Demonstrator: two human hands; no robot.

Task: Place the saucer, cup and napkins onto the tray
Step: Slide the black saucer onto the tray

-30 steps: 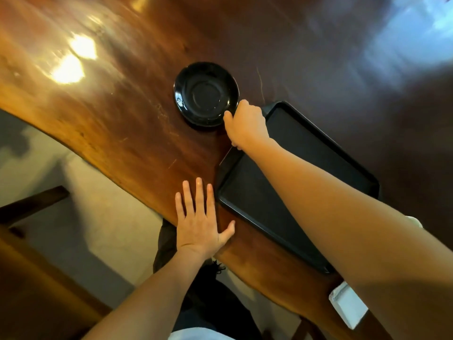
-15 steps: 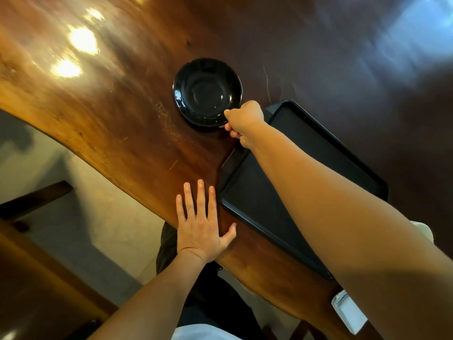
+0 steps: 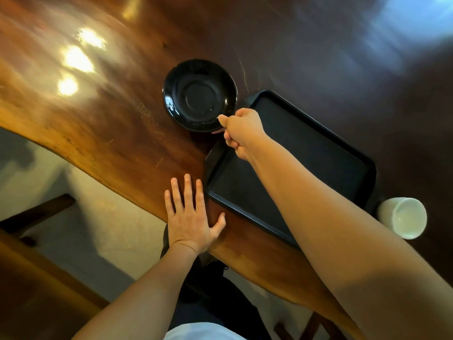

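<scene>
A glossy black saucer [image 3: 199, 94] sits on the wooden table just left of the far corner of a black rectangular tray [image 3: 318, 146]. My right hand [image 3: 241, 131] pinches the saucer's near right rim, thumb on top, fingers curled under. Flat on the table near its front edge lies my left hand [image 3: 192, 217], fingers spread, touching the tray's near left side. A white cup [image 3: 403, 217] stands on the table at the tray's right end. My right forearm crosses over the tray. No napkins show in this view.
The dark polished wooden table [image 3: 98, 114] has a curved front edge running from upper left to lower right. Below it are a pale floor [image 3: 81, 217] and wooden furniture legs [image 3: 36, 212]. Bright light reflections lie on the table's left part.
My right hand has closed its thumb and fingers onto the saucer's rim. The view has shifted, so the white cup now shows and the white napkins at the lower right have gone out of sight.
</scene>
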